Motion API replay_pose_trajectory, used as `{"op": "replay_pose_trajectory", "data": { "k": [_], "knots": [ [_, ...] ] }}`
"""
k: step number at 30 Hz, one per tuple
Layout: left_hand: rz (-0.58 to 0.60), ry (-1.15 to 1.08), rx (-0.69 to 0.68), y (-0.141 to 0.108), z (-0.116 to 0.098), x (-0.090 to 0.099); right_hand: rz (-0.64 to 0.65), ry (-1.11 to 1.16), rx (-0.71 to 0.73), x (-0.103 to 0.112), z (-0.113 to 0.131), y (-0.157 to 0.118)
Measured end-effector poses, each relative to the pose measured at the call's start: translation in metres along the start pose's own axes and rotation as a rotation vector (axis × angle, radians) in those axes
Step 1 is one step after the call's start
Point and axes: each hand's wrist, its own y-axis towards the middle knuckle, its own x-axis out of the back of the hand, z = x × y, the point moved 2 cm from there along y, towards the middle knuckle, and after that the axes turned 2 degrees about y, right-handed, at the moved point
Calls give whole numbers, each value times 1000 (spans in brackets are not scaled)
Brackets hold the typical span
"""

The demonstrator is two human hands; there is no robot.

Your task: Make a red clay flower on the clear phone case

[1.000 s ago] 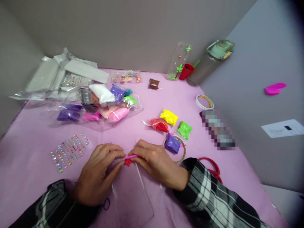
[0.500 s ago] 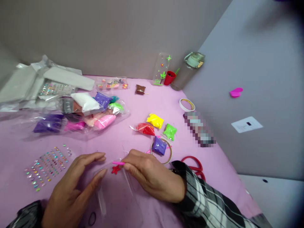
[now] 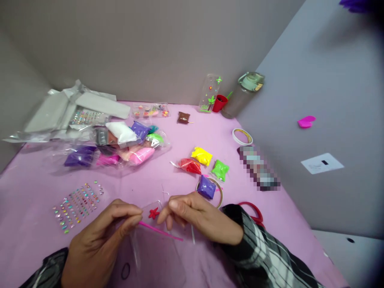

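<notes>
My left hand (image 3: 102,236) pinches one end of a thin pink stick (image 3: 162,231) between thumb and fingertips; the stick slants down to the right. Under it lies a clear phone case (image 3: 159,260), see-through against the cloth. Near the case's top end sits a small red clay star-shaped flower (image 3: 154,213). Just right of the flower hovers my right hand (image 3: 198,216), its fingers loosely bent and apart, with nothing visible in them. A short white strip (image 3: 193,234) shows below that hand. Beside the case lies a black ring (image 3: 125,271).
Rhinestone stickers (image 3: 78,206) lie at left, before bagged clay packs (image 3: 132,144). Yellow (image 3: 202,156), red (image 3: 189,165), green (image 3: 220,170) and purple (image 3: 206,187) clay packets sit mid-table. Red scissors (image 3: 255,212), a tape roll (image 3: 242,137) and a bottle (image 3: 240,96) stand right.
The pink stick has passed from my right hand to my left. My right hand has loosened and moved slightly right. The whole view has shifted a little.
</notes>
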Motion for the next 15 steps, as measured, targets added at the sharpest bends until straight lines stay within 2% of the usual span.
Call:
{"op": "replay_pose_trajectory", "data": {
  "k": [4,7,9,12,15],
  "knots": [
    [44,10,-23,4,-1,1,46,54,-44,0,-7,3],
    [13,15,-36,6,-6,-1,53,109,-44,-8,-10,5],
    [-12,17,-55,7,-11,-1,65,168,-103,-14,-13,6],
    [-95,1,-59,9,-12,5,90,153,-164,-17,-12,4],
    [-266,15,50,7,1,24,170,-23,-137,-13,-3,-1]
  ]
}}
